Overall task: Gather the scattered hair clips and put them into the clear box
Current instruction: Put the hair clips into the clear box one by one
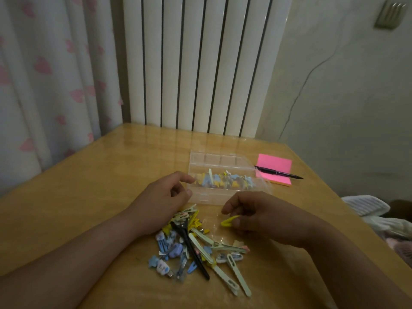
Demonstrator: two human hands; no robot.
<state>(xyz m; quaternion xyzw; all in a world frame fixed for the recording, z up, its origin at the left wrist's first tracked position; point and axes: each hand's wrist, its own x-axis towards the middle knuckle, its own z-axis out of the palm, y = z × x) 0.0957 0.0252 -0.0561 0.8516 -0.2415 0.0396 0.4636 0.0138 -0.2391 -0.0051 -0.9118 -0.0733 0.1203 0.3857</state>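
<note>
- a wooden table (93,188) carries everything; its far edge meets a white ribbed radiator (196,63), with a pink-heart curtain (44,74) off the far left corner.
- the clear box (223,195) sits open toward the far edge, right of centre, a row of blue and yellow hair clips (225,180) already lying inside it.
- the left hand (165,197) rests on the surface at the box's left end, fingers loosely curled, apart and gripping nothing, forefinger tip against the box's corner.
- the right hand (263,217) hovers just in front of the box, thumb and fingers pinched shut on a yellow clip (229,220).
- a heap of loose clips (196,246) lies between both forearms near the front edge, a long black clip (191,248) slanting across it.
- toward the far right corner, a black pen (278,172) lies across a pink sticky-note pad (274,169), just beside the box.
</note>
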